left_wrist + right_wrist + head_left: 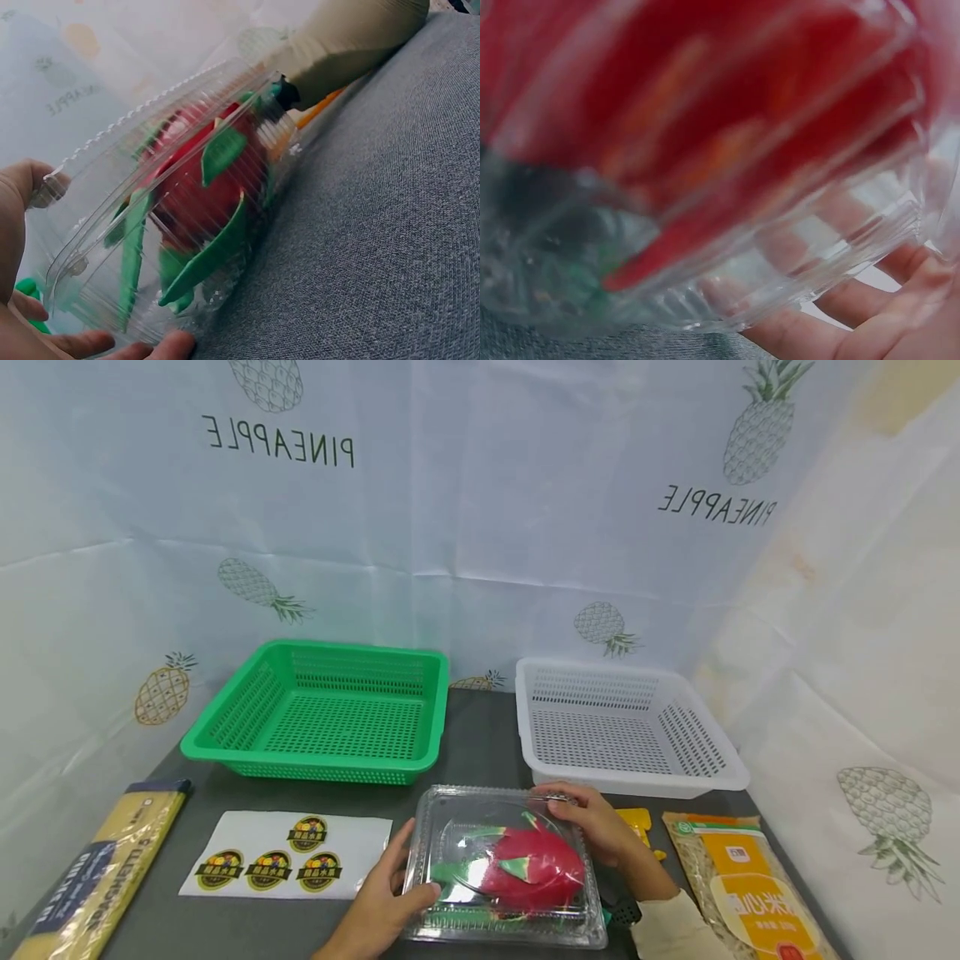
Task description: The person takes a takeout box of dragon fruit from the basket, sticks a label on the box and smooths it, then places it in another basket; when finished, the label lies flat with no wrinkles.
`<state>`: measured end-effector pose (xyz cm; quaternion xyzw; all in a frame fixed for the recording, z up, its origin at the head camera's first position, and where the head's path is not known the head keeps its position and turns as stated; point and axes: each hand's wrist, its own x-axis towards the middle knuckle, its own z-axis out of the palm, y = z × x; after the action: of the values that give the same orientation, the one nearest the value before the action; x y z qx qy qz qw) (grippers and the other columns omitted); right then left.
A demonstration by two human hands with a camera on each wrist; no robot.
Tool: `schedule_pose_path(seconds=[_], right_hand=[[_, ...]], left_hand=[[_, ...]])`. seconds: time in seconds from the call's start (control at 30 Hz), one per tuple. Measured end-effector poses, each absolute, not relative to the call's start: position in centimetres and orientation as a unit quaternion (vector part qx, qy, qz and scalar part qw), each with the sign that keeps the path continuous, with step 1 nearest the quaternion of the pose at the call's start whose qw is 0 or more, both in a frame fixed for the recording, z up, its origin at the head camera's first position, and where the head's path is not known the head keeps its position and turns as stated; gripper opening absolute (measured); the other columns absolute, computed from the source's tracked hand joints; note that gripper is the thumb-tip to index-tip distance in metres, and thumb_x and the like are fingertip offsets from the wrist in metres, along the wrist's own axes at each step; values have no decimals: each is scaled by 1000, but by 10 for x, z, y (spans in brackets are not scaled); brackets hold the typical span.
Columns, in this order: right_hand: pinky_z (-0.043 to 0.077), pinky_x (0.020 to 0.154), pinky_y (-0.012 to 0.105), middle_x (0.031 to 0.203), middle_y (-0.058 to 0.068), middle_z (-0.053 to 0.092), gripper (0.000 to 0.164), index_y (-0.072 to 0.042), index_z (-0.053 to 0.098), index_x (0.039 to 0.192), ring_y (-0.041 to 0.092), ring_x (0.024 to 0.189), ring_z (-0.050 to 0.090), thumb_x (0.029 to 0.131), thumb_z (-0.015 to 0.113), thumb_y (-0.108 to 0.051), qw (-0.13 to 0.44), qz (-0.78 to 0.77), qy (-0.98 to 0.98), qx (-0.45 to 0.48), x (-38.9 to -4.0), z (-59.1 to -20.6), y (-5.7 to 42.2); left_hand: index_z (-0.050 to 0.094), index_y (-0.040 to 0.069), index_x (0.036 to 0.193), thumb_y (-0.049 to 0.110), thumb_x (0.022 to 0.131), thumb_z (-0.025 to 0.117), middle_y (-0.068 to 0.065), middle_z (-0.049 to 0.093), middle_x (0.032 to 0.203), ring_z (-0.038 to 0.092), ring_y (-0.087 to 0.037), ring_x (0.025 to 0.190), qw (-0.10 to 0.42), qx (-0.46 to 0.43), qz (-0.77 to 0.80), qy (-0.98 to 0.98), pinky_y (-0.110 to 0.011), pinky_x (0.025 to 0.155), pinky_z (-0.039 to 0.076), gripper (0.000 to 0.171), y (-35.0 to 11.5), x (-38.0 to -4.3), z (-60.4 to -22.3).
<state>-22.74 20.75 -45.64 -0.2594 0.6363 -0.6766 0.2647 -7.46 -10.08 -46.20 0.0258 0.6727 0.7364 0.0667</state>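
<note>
"White pineapple-print cloth backs a dark tabletop. What room surrounds the hands?"

"Ahead, a strip of tabletop runs between a green basket, beyond the left hand, and a white basket, just beyond the right hand. Left of the left hand lies a sticker sheet, then a spaghetti packet. Right of the right hand are a partly hidden yellow item and an orange-labelled bag."

"And the hands themselves?"

"Apart, both clamped on one clear lidded box between them, a red dragon fruit inside. The left grips the left side, thumb on the lid; the right grips the far right corner."

"Do the wrist views add anything?"

"From the left wrist, fingertips show along the box's lower edge. From the right wrist, blurred, fingers show against the box's clear side, hidden from the head view."
</note>
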Motion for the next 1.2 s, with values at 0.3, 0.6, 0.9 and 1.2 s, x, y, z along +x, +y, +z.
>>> schedule_pose_path(seconds=[0.3,0.6,0.9,1.2], right_hand=[[52,78,50,118,20,61,38,10,48,133,34,99,64,100,48,-9,273,-680,631,-256,-227,-456,208],[52,78,50,116,16,63,39,9,49,134,33,100,65,100,50,-10,271,-679,635,-250,-227,-454,208],[52,78,51,117,15,63,39,8,50,134,33,101,64,100,50,-10,269,-679,636,-250,-228,-455,209],[51,78,51,116,16,64,37,7,51,133,34,100,64,100,49,-9,268,-681,633,-254,-228,-455,209]], left_hand=[[10,4,154,11,89,67,-28,41,130,56,-31,103,49,20,726,686,-37,71,54,87,-98,-71,-458],[13,8,155,17,90,68,-33,33,141,55,-38,111,29,-21,693,720,-44,81,51,85,-105,-65,-446],[22,10,153,4,88,68,-26,42,138,57,-34,109,-31,-31,705,708,-35,80,51,80,-110,-61,-436],[28,7,151,-4,88,65,-22,48,133,61,-17,103,-104,-21,684,721,-31,76,52,74,-128,-59,-423]])
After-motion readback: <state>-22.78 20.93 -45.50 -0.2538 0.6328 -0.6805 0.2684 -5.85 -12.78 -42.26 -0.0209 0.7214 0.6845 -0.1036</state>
